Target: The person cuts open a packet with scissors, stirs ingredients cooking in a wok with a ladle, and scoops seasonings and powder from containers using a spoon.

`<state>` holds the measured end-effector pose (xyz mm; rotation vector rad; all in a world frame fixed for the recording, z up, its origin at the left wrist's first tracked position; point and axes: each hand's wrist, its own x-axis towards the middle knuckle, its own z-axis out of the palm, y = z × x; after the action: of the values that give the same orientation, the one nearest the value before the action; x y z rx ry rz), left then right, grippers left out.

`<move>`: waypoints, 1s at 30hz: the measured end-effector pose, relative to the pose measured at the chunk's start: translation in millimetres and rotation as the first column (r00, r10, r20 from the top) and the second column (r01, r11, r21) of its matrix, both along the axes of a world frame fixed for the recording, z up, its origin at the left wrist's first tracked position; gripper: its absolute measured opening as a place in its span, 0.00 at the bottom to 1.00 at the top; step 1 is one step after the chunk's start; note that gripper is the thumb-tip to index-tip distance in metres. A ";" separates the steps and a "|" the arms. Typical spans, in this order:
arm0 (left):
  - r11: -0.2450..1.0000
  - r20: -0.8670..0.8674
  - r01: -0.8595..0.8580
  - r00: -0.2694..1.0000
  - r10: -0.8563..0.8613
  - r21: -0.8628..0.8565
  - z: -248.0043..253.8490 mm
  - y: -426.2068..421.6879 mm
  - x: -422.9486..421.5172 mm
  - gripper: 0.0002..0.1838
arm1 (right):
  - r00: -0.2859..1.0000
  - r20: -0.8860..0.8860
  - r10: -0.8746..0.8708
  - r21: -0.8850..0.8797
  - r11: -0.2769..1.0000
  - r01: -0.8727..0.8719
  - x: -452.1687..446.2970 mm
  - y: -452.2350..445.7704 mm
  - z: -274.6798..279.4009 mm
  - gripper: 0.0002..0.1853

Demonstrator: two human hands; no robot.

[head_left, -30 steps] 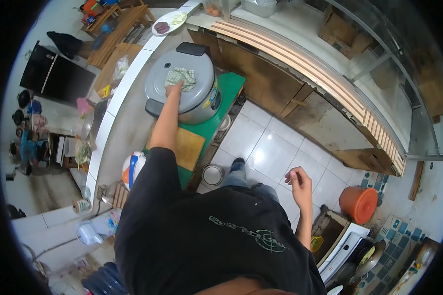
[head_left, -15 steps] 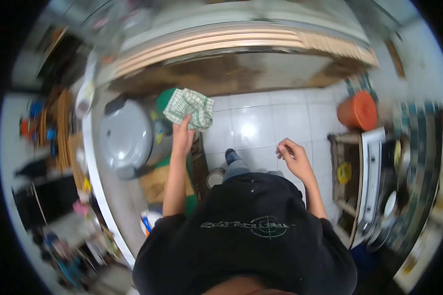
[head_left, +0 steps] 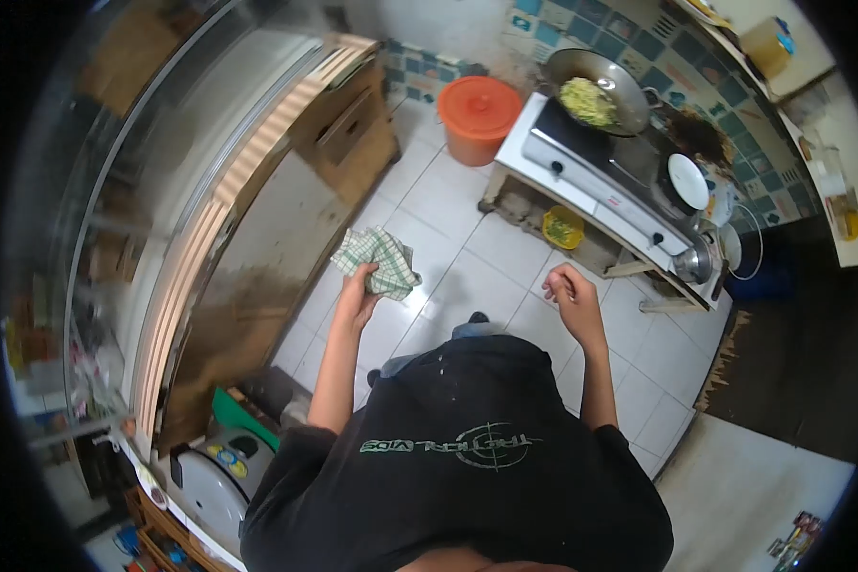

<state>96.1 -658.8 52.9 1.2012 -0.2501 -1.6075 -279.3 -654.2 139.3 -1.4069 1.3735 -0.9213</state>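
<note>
A green-and-white checked cloth [head_left: 381,259] hangs bunched in my left hand [head_left: 355,297], pinched between thumb and fingers, above the tiled floor. Out to the right of my body, my right hand [head_left: 572,288] is in the air with its fingers curled in, and nothing shows in it. Ahead of it stands a gas stove [head_left: 596,191] on a low stand. On the stove's far burner sits a wok [head_left: 629,88] with yellow-green food [head_left: 588,101] in it. Neither hand touches the stove.
A lidded orange bucket [head_left: 480,119] stands left of the stove. Below the stove is a yellow basket [head_left: 562,227]. A white-lidded pan [head_left: 686,181] and a metal pot [head_left: 693,259] are on the right. A wooden cabinet [head_left: 257,272] runs along my left, with a grey rice cooker [head_left: 210,491] behind.
My view has turned right, from the rice cooker and cabinet towards the stove. The cloth has come away from beside the rice cooker, still in my left hand. My right hand stays curled.
</note>
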 end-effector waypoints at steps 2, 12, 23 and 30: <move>0.999 0.044 0.029 0.999 -0.028 -0.030 -18.8 -49.0 -37.1 0.26 | 0.991 -0.039 -0.129 0.023 0.991 0.130 -45.7 -11.0 3.7 0.09; 0.969 0.330 0.223 0.927 -0.176 -0.109 -43.8 -275.9 -140.5 0.28 | 0.922 -0.240 -0.305 -0.134 0.951 0.280 -158.2 -127.2 30.0 0.11; 0.944 0.561 0.276 0.817 -0.132 -0.180 -103.1 -540.6 -275.4 0.28 | 0.797 -0.300 -0.524 -0.103 0.849 0.519 -244.1 -278.7 24.6 0.10; 0.874 0.551 0.407 0.808 -0.208 -0.266 -172.9 -606.3 -314.8 0.27 | 0.672 -0.652 -0.350 0.023 0.877 0.479 -308.7 -389.8 -53.9 0.16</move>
<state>-218.7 -1265.1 -120.0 1.3042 -1.1054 -1.3923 -587.9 -1044.0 85.4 -1.3211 2.3164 -0.5631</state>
